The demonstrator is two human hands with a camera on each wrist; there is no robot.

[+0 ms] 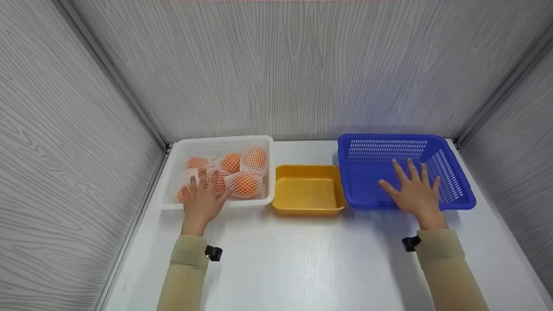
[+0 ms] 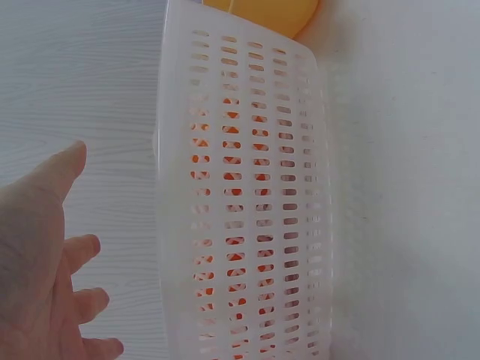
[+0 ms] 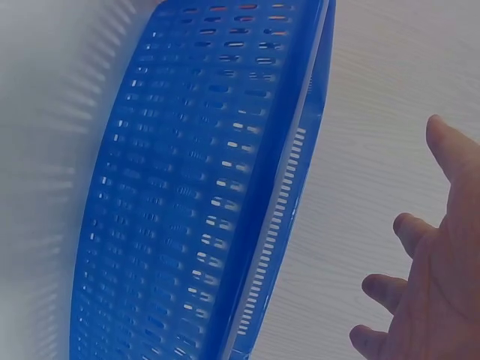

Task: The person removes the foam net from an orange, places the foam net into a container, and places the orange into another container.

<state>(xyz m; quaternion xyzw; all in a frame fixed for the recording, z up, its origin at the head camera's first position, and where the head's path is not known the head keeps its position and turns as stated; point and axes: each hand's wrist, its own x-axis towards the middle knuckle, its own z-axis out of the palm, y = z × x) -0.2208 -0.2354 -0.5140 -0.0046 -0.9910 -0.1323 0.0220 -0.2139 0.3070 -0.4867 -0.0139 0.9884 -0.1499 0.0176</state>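
In the head view my left hand (image 1: pixel 201 201) is spread over the near side of a white basket (image 1: pixel 218 202). Several orange round fruits in white foam nets (image 1: pixel 245 185) lie in that basket. The left wrist view has the left hand (image 2: pixel 52 277) above the basket's rim, apart from it, with nothing in its fingers. My right hand (image 1: pixel 417 194), fingers spread, hovers over the near side of a blue basket (image 1: pixel 358 172). From the right wrist view, the right hand (image 3: pixel 427 277) stays above the blue rim and holds nothing. No fruit shows inside the blue basket.
Between the two baskets sits a shallow yellow tray (image 1: pixel 309 190) with nothing seen in it. All three stand on a white table (image 1: pixel 302 259). Grey wood-grain panels (image 1: pixel 293 69) close off the back and both sides.
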